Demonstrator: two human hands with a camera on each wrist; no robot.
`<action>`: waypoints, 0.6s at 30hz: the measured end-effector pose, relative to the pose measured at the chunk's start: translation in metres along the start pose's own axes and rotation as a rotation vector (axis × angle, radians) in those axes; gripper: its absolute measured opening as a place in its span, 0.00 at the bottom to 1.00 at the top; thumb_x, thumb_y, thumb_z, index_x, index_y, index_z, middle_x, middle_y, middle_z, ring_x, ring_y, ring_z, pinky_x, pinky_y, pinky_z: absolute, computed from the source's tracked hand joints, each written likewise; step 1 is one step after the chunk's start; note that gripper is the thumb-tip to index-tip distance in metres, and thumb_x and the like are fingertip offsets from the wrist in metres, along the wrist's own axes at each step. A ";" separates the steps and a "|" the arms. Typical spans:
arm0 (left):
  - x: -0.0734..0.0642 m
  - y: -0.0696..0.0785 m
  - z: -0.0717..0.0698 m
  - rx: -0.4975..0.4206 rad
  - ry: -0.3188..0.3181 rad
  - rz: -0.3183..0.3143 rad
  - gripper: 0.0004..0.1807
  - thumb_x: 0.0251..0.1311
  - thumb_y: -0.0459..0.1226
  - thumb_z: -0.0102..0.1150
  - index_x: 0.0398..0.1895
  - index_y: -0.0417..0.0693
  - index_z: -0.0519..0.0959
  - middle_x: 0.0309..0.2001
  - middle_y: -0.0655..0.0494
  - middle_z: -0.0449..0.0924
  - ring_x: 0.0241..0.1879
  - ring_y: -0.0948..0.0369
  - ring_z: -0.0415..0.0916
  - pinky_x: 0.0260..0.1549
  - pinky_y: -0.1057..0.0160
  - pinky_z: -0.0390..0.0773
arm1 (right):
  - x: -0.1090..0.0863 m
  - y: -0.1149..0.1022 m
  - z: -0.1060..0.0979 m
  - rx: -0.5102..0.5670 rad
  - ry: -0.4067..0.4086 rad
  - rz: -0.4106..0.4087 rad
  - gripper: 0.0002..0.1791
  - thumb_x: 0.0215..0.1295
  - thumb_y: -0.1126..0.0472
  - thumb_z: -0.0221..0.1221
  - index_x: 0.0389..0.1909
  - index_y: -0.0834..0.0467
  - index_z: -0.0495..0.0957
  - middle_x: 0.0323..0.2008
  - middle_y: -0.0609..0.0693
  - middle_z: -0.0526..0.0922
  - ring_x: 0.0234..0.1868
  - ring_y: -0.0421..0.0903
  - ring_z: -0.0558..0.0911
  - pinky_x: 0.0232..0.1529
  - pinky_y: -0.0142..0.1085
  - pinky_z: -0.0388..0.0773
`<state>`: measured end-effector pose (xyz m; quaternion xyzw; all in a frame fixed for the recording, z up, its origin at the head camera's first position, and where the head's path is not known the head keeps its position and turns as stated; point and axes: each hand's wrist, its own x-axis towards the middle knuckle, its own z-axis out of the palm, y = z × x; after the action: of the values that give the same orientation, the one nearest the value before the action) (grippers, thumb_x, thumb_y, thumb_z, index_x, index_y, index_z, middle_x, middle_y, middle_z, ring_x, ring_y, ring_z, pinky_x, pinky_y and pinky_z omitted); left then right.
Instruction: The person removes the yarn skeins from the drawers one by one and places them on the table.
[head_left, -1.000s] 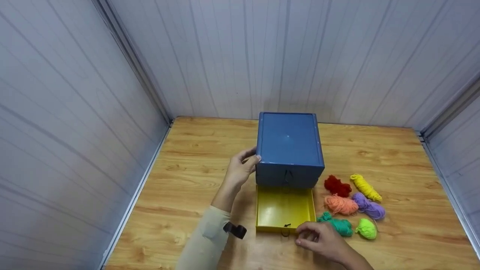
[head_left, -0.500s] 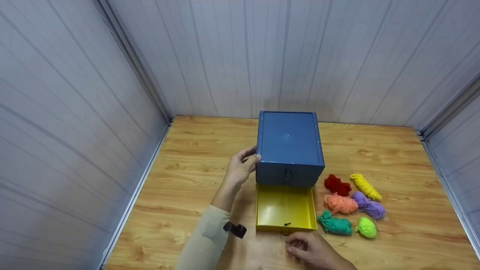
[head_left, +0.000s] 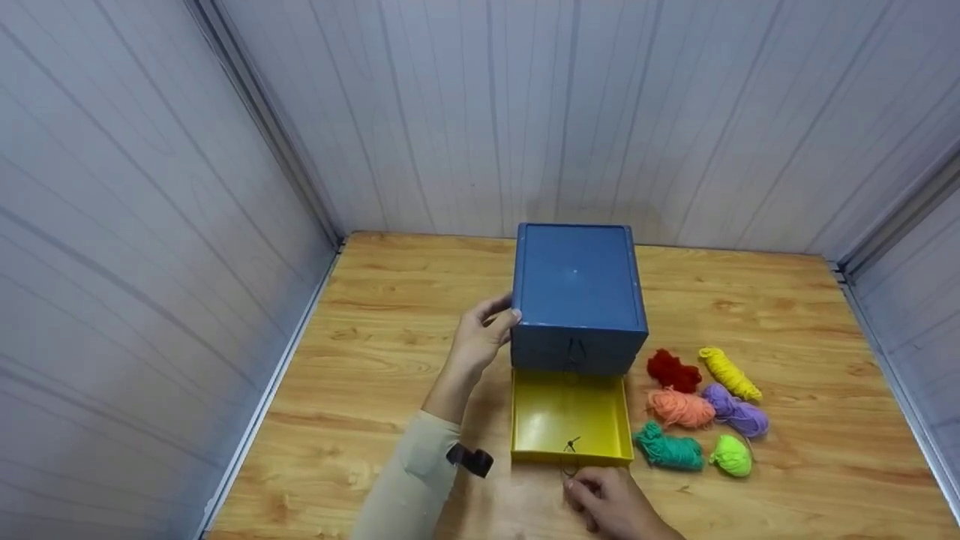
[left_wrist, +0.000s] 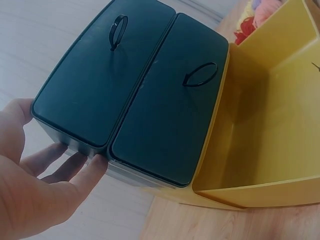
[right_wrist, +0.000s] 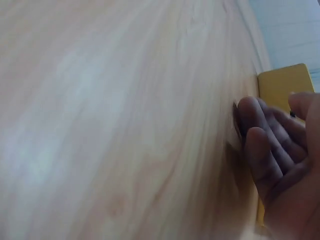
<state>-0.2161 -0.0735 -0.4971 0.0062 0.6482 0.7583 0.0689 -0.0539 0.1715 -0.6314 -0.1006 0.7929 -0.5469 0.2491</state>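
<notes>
A blue stacked drawer box [head_left: 577,277] stands on the table, its two upper drawers pushed in, each with a black loop on its front [left_wrist: 165,100]. Beneath them, the yellow bottom drawer [head_left: 626,420] is pulled out and has nothing in it. My left hand [head_left: 480,337] presses its fingertips against the box's left side, thumb near the front top corner. At the yellow drawer's front, my right hand [head_left: 611,499] pinches its black loop handle [head_left: 568,469]; the fingers look curled in the right wrist view, where the loop itself is mostly hidden.
Right of the drawer lie several yarn skeins: red [head_left: 673,371], yellow [head_left: 731,373], orange [head_left: 681,409], purple [head_left: 736,412], green [head_left: 670,448] and lime [head_left: 731,456]. Pale panel walls [head_left: 480,112] enclose the wooden table [head_left: 375,315] at the back and sides.
My right hand has moved left from the drawer's front right corner to the loop handle, which has shifted and now tilts. The left hand, box and yarn have stayed put.
</notes>
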 end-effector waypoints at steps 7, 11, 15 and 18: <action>-0.001 0.000 0.000 -0.001 -0.011 0.001 0.27 0.69 0.34 0.60 0.70 0.38 0.73 0.66 0.41 0.75 0.62 0.51 0.78 0.62 0.53 0.79 | -0.002 0.001 0.007 0.209 0.050 0.103 0.21 0.75 0.48 0.59 0.40 0.64 0.82 0.26 0.53 0.85 0.16 0.41 0.79 0.14 0.31 0.75; -0.001 -0.001 -0.001 -0.007 -0.010 0.007 0.26 0.69 0.34 0.60 0.70 0.37 0.74 0.66 0.40 0.76 0.61 0.51 0.78 0.62 0.53 0.79 | -0.003 -0.001 0.009 0.325 0.059 0.121 0.21 0.76 0.51 0.59 0.43 0.69 0.80 0.27 0.55 0.86 0.16 0.41 0.81 0.12 0.30 0.74; -0.001 -0.001 -0.001 0.000 -0.010 0.015 0.26 0.69 0.34 0.60 0.69 0.37 0.74 0.66 0.40 0.76 0.61 0.50 0.78 0.62 0.52 0.79 | -0.003 -0.003 0.013 0.415 0.094 0.120 0.21 0.75 0.55 0.59 0.44 0.73 0.79 0.27 0.57 0.86 0.15 0.41 0.81 0.11 0.31 0.74; -0.001 -0.001 -0.001 0.014 -0.006 0.014 0.26 0.69 0.34 0.60 0.69 0.38 0.74 0.66 0.40 0.76 0.61 0.50 0.78 0.62 0.51 0.79 | -0.003 -0.006 0.016 0.448 0.122 0.114 0.19 0.75 0.57 0.60 0.45 0.73 0.78 0.27 0.58 0.86 0.14 0.41 0.80 0.11 0.31 0.74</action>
<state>-0.2150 -0.0743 -0.4981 0.0137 0.6531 0.7543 0.0655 -0.0444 0.1570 -0.6292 0.0353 0.6699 -0.6992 0.2474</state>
